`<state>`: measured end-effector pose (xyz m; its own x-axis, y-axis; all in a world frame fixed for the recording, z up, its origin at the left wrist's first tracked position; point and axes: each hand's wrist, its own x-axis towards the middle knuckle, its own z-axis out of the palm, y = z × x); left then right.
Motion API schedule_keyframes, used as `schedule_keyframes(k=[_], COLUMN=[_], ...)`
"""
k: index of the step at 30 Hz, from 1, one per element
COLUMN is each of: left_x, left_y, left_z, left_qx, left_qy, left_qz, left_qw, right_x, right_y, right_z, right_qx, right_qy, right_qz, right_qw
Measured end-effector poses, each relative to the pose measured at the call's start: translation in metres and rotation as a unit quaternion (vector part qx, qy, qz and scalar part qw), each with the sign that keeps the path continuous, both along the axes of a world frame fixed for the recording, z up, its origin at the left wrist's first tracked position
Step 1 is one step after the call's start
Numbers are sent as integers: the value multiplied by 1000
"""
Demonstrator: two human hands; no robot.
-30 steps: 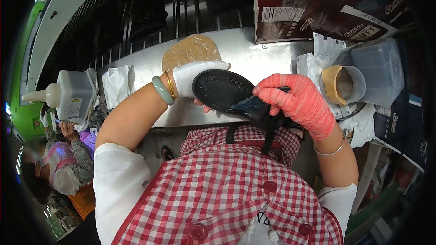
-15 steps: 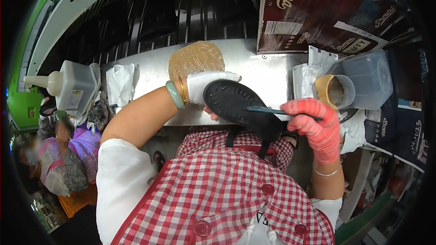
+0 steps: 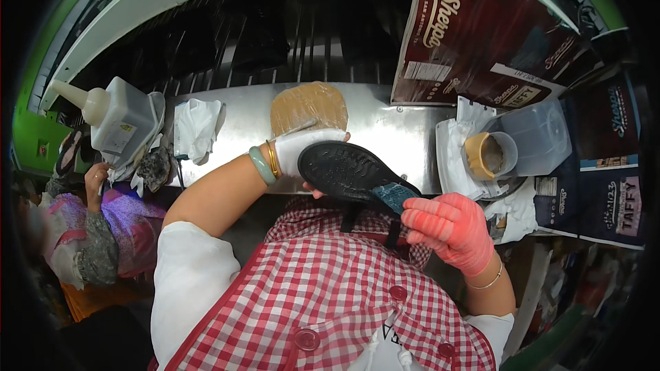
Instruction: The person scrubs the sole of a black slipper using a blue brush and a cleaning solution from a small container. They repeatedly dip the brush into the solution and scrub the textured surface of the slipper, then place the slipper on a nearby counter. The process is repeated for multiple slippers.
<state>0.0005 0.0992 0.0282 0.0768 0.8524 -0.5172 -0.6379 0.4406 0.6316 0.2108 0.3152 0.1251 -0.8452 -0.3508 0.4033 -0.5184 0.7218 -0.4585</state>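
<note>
Mid-brushing, I judge: my left hand [image 3: 292, 148] grips the black sole [image 3: 337, 172] at the table [image 3: 395, 124] edge, my right hand [image 3: 450, 230] pinches a blue brush-like applicator [image 3: 393, 196]. The next stroke needs steadiness; my left grip's partly hidden.

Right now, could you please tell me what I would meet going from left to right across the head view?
Squeeze bottle with a conical nozzle, crumpled white bundle, black shoe sole, right hand in a pinkish-red glove, clear plastic container.
</note>
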Motion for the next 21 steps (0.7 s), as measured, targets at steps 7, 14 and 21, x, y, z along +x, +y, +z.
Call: schedule_keyframes(k=[7, 14, 21], left_x=[35, 29, -125], left_y=[-17, -32, 24], left_z=[17, 132, 213], left_qx=[94, 347, 380], left_qy=[-85, 0, 0], left_qz=[162, 309, 450], left_qw=[979, 886, 808], right_x=[31, 32, 11], right_y=[1, -2, -29], right_z=[-12, -42, -30], right_qx=[-185, -331, -335], right_qy=[256, 374, 345], right_qz=[-189, -285, -292], right_qw=[930, 818, 827])
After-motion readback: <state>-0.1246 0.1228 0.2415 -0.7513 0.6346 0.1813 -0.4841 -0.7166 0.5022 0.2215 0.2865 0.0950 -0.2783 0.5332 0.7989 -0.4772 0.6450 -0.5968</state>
